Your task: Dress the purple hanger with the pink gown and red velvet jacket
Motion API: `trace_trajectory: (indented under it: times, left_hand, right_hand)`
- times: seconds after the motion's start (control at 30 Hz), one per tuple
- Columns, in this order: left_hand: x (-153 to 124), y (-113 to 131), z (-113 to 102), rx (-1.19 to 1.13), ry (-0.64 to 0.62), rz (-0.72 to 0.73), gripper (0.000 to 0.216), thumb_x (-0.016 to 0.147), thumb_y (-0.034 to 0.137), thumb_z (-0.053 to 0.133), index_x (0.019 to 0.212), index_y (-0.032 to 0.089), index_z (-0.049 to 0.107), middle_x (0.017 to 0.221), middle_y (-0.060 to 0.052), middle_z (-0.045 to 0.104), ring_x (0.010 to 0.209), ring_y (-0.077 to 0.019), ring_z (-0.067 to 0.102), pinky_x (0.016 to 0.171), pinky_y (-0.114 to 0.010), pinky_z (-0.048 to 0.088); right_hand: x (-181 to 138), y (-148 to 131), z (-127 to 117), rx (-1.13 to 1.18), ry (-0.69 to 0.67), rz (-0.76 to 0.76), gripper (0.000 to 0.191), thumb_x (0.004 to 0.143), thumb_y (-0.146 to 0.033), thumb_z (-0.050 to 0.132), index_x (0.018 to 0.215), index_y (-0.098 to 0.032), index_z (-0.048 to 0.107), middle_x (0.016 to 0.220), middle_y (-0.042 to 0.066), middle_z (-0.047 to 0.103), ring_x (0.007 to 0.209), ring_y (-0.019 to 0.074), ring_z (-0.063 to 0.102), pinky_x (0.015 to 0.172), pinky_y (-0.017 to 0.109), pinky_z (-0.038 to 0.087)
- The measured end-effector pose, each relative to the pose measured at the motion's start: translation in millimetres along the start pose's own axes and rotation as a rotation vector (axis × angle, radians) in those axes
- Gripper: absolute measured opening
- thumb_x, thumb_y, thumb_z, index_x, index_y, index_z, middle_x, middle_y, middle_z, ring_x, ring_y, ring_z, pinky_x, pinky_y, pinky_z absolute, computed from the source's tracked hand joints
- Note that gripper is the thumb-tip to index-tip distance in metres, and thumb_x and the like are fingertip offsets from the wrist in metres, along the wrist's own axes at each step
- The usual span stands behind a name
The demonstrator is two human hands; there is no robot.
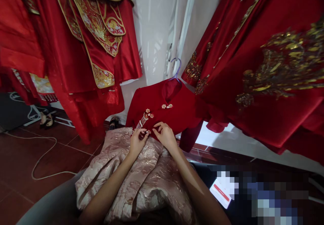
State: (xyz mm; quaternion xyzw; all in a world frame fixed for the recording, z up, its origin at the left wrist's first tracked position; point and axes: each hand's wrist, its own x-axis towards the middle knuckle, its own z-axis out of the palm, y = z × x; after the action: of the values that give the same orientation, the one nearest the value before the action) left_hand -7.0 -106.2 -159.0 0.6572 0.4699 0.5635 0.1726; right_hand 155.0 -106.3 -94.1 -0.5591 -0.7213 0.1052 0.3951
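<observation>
A dark red jacket (149, 98) hangs on a purple hanger (176, 69), its lower part reaching toward my lap. Pearl-like flower fastenings (167, 106) decorate its neck, and a beaded tassel brooch (144, 118) lies on its chest. At the jacket's lower front, my left hand (138, 140) is closed, thumb and fingers pinched at a small flower button (148, 131). My right hand (165, 135) is just to the right of that button, thumb and fingers bent but apart, the tips against the red cloth. Beneath both hands, shiny pink-beige brocade fabric (118, 160) is bunched over my lap.
Red garments with gold embroidery (101, 32) hang at the left. Another red gown with gold sequins (286, 66) hangs at the right. A lit phone (221, 193) is at lower right. Shoes (47, 119) and a pale cable (54, 147) are on the tiled floor.
</observation>
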Motion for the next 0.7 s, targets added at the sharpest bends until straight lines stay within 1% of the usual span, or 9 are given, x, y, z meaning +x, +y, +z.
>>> trace_trajectory:
  times: [0.1, 0.23, 0.4, 0.5, 0.7]
  left_hand:
    - [1, 2, -1, 0.019, 0.004, 0.014, 0.019, 0.080, 0.034, 0.059, 0.092, 0.019, 0.064, 0.087, -0.005, 0.062, 0.073, -0.0132, 0.058, 0.068, -0.026, 0.047]
    - [1, 1, 0, -0.026, 0.012, 0.003, 0.018, 0.079, 0.035, 0.061, 0.086, 0.018, 0.064, 0.086, -0.005, 0.064, 0.074, -0.0137, 0.060, 0.067, -0.026, 0.048]
    - [1, -2, 1, -0.109, 0.017, -0.061, 0.021, 0.076, 0.035, 0.065, 0.086, 0.017, 0.062, 0.086, -0.005, 0.066, 0.075, -0.0140, 0.062, 0.066, -0.026, 0.050]
    - [0, -4, 2, -0.164, 0.015, -0.103, 0.022, 0.075, 0.036, 0.065, 0.085, 0.017, 0.061, 0.085, -0.005, 0.066, 0.075, -0.0141, 0.063, 0.066, -0.026, 0.050]
    - [0, 0, 2, -0.256, 0.011, -0.143, 0.021, 0.075, 0.036, 0.065, 0.081, 0.016, 0.061, 0.082, -0.004, 0.066, 0.075, -0.0142, 0.063, 0.069, -0.026, 0.050]
  right_hand:
    - [1, 3, 0, 0.004, 0.019, 0.030, 0.016, 0.076, -0.027, 0.060, 0.089, -0.019, 0.061, 0.077, 0.003, 0.059, 0.063, 0.0127, 0.057, 0.064, 0.026, 0.047]
    - [1, 8, 14, 0.133, -0.049, 0.019, 0.018, 0.075, -0.026, 0.062, 0.090, -0.018, 0.059, 0.082, 0.005, 0.064, 0.067, 0.0138, 0.061, 0.064, 0.026, 0.049]
    - [-1, 8, 28, 0.260, -0.116, 0.010, 0.017, 0.075, -0.025, 0.061, 0.091, -0.018, 0.060, 0.080, 0.004, 0.067, 0.072, 0.0148, 0.064, 0.068, 0.027, 0.051]
    - [-2, 6, 29, 0.294, -0.149, 0.009, 0.014, 0.075, -0.025, 0.061, 0.088, -0.018, 0.061, 0.080, 0.004, 0.068, 0.071, 0.0144, 0.064, 0.068, 0.027, 0.052]
    - [-2, 5, 22, 0.312, -0.173, 0.022, 0.012, 0.072, -0.022, 0.061, 0.083, -0.019, 0.058, 0.079, 0.003, 0.066, 0.069, 0.0134, 0.062, 0.066, 0.025, 0.049]
